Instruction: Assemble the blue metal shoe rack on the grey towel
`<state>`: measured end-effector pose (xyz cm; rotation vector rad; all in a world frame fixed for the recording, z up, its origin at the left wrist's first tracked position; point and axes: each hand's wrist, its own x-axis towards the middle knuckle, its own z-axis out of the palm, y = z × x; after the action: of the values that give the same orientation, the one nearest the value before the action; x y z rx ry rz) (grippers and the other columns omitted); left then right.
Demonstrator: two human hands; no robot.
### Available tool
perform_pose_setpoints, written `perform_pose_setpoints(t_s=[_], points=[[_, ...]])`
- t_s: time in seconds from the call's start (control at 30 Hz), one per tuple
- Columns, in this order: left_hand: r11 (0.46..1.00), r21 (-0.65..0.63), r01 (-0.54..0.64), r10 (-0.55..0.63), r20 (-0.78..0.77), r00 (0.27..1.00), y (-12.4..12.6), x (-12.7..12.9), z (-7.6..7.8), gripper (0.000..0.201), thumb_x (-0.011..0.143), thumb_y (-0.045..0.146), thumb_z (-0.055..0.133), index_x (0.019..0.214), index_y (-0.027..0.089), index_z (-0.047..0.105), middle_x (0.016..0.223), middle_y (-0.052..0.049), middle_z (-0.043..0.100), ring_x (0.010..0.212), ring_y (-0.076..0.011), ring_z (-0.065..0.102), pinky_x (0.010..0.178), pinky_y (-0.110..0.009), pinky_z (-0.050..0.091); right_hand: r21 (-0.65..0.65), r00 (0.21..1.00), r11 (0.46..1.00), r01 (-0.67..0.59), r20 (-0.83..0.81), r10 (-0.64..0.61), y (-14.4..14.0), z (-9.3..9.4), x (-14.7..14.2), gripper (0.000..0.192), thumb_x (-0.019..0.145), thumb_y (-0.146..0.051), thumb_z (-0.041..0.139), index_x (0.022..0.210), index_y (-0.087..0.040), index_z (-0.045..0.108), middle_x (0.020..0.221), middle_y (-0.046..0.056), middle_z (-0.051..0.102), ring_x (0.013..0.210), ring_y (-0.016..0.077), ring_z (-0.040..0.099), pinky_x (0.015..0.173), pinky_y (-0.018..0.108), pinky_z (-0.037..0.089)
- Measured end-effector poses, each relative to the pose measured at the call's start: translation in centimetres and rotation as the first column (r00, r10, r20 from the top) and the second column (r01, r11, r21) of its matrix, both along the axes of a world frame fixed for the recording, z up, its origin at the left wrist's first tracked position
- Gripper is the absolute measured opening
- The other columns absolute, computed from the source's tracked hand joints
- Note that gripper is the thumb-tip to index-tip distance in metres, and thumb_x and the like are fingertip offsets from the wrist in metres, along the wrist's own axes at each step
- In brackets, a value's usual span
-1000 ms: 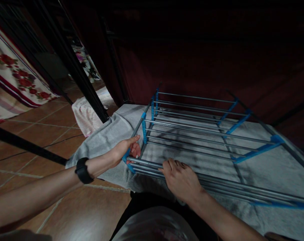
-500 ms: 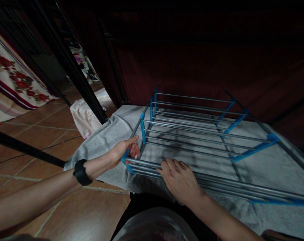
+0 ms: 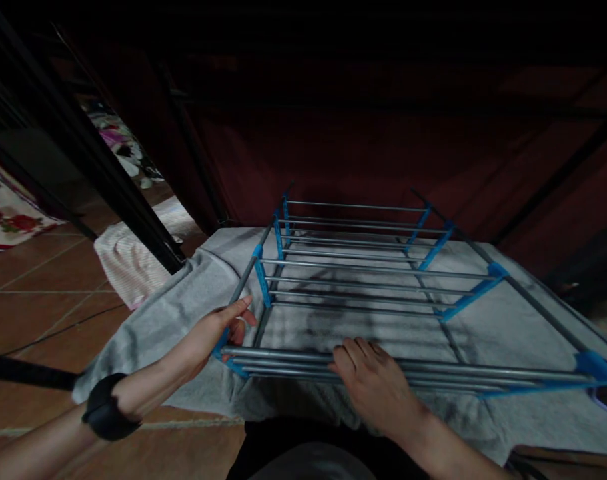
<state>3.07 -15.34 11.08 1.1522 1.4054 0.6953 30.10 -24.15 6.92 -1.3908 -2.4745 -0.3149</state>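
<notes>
A shoe rack of grey metal tubes (image 3: 378, 270) and blue plastic brackets (image 3: 264, 277) lies on its side on a grey cloth (image 3: 323, 333). At its near left corner, my left hand (image 3: 228, 327) is closed around the side post by the blue bracket, thumb on top and fingers curled behind. My right hand (image 3: 371, 367) is closed over the bundle of near tubes, knuckles up; its fingertips are hidden behind them. A black band (image 3: 108, 407) circles my left wrist.
Behind the rack hangs a dark red cloth (image 3: 333, 160) between black posts (image 3: 118, 173). To the left, a striped cloth (image 3: 133, 260) lies on the tiled floor (image 3: 48, 313). A dark-edged object (image 3: 558, 460) sits at the lower right.
My view has turned to the right, so the rack and both hands sit further left and lower. Both hands keep their hold, and the rack's near right corner has come into view.
</notes>
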Motion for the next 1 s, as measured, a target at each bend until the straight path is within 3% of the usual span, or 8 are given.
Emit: perform_pose_setpoints(t_s=[0.6,0.67,0.77,0.87,1.0], points=[[1.000,-0.006,-0.010,0.010,-0.061,0.998,0.2,-0.1,-0.2,0.046,0.077,0.062,0.055,0.073,0.017,0.063,0.046,0.003,0.045,0.041,-0.0122,0.039,0.037,-0.022,0.030,-0.068,0.999,0.998,0.009,-0.053,-0.012,0.2,0.5,0.0,0.007,0.094,-0.025,0.050,0.088,-0.022,0.049,0.085,0.000,0.059,0.076,0.0170,0.057,0.064,0.031,0.041],[0.999,-0.041,-0.036,0.035,-0.031,0.999,0.2,-0.1,-0.1,0.045,0.077,0.062,0.055,0.073,0.018,0.063,0.046,0.003,0.046,0.042,-0.0122,0.040,0.038,-0.022,0.031,-0.052,0.998,0.999,0.014,-0.057,-0.017,0.0,0.7,-0.2,0.008,0.094,-0.028,0.051,0.093,-0.021,0.052,0.087,0.001,0.061,0.080,0.0169,0.058,0.068,0.031,0.042],[0.992,-0.120,-0.038,0.044,0.048,0.998,0.4,-0.6,-0.1,0.044,0.077,0.062,0.056,0.077,0.019,0.067,0.048,0.003,0.049,0.043,-0.0124,0.041,0.040,-0.023,0.033,-0.015,0.997,1.000,0.018,-0.070,-0.019,-0.5,1.7,0.0,0.028,0.094,-0.036,0.052,0.115,-0.018,0.054,0.100,0.005,0.063,0.092,0.0182,0.058,0.085,0.034,0.043],[0.985,-0.171,-0.014,0.028,0.078,0.997,0.8,-1.3,-0.2,0.044,0.077,0.063,0.055,0.076,0.021,0.069,0.049,0.002,0.049,0.044,-0.0120,0.040,0.040,-0.024,0.031,0.018,0.991,0.998,0.067,-0.117,-0.064,-0.8,3.6,2.2,0.038,0.095,-0.039,0.048,0.127,-0.019,0.051,0.112,0.008,0.063,0.102,0.0196,0.057,0.097,0.038,0.039],[0.985,-0.172,0.012,0.000,0.069,0.998,1.3,-1.8,-0.5,0.042,0.077,0.063,0.055,0.076,0.024,0.071,0.049,0.002,0.048,0.043,-0.0119,0.038,0.041,-0.026,0.031,0.092,0.957,0.963,0.255,-0.163,-0.238,0.2,6.1,9.6,0.035,0.098,-0.034,0.040,0.125,-0.018,0.054,0.118,0.011,0.061,0.110,0.0232,0.055,0.096,0.041,0.041]])
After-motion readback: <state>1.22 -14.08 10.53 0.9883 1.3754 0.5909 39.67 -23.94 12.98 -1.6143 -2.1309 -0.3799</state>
